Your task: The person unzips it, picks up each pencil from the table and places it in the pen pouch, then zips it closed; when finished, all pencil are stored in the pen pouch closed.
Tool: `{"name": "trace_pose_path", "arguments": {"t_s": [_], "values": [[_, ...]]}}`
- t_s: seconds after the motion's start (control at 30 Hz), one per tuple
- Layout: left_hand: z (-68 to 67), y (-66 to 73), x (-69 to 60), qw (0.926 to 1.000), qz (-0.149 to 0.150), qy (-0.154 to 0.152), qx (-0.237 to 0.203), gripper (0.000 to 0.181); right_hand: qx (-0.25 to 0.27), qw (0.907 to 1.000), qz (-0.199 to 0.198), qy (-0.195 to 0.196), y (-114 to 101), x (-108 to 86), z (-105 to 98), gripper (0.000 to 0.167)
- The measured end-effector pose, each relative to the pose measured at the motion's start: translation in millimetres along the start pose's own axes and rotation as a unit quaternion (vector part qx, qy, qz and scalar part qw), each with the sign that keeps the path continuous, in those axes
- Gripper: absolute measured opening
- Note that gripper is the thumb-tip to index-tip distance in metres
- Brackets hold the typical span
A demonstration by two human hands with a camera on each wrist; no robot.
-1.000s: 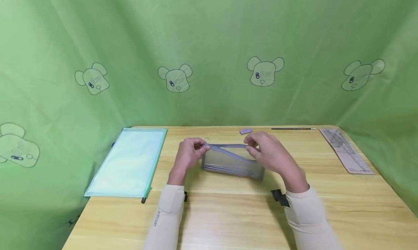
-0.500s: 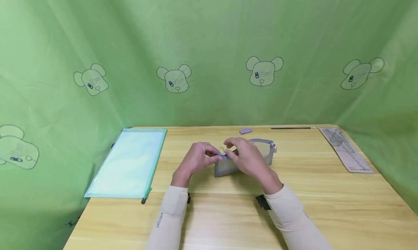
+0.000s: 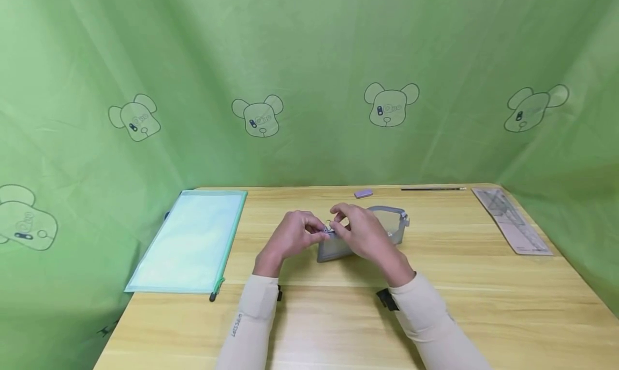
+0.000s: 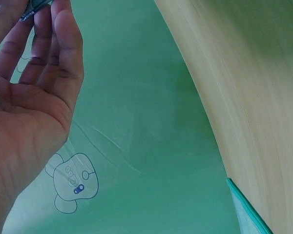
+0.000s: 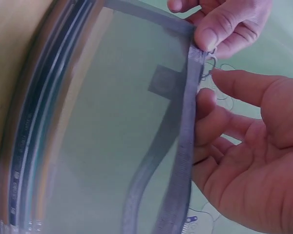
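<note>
A translucent grey zip pencil case [image 3: 333,247] stands on the table between the hands, its zip open toward the right end. In the right wrist view several pencils [image 5: 27,146] lie along the bottom of the case. My left hand [image 3: 294,233] pinches its top left corner, at the zip's end. A small metal ring [image 5: 211,66] hangs from the zip there. At that ring is the thumb tip of my right hand [image 3: 362,230], with its index finger bent against the zip edge and a gap between the two. The right hand hides the middle of the case in the head view.
A light blue zip folder [image 3: 191,241] lies on the left. Toward the back edge are a purple eraser [image 3: 364,193] and a dark pencil [image 3: 433,188]. On the right lies a ruler set in a clear sleeve [image 3: 511,221]. A green curtain [image 3: 319,160] surrounds the wooden table [image 3: 329,327].
The case has turned and shifted right, with the left hand holding its corner. My right hand has moved left from the far end of the zip to the ring.
</note>
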State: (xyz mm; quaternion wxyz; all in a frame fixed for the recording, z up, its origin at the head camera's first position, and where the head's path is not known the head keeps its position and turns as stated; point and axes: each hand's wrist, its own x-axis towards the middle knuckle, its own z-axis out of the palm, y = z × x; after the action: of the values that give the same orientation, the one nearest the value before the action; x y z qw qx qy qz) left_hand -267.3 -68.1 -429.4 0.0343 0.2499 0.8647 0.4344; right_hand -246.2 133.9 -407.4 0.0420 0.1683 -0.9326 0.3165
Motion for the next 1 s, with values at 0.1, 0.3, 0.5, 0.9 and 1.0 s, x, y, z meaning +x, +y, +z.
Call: {"name": "trace_pose_path", "arguments": {"t_s": [0.1,0.3,0.5,0.9,1.0], "values": [[0.2,0.7,-0.8,1.0,0.004,-0.005,0.002,0.008,0.011,0.9999,0.003,-0.003,0.9,0.9,1.8,0.025],[0.4,0.6,-1.2,0.9999,0.006,-0.009,0.006,0.008,0.025,0.9997,-0.006,-0.003,-0.1,1.6,4.1,0.005],[0.3,2.4,-1.2,0.9999,0.0,-0.006,0.009,0.008,0.03,0.9995,-0.009,-0.001,-0.5,1.3,4.0,0.004],[-3.5,-3.3,-0.5,0.9999,-0.009,0.013,0.007,0.008,0.124,0.9911,-0.004,-0.049,-3.4,-1.3,-2.6,0.01],[-5.1,-3.6,-1.2,0.9999,-0.007,0.011,0.009,0.007,0.136,0.9889,-0.007,-0.059,-2.8,-1.2,-3.7,0.013]]}}
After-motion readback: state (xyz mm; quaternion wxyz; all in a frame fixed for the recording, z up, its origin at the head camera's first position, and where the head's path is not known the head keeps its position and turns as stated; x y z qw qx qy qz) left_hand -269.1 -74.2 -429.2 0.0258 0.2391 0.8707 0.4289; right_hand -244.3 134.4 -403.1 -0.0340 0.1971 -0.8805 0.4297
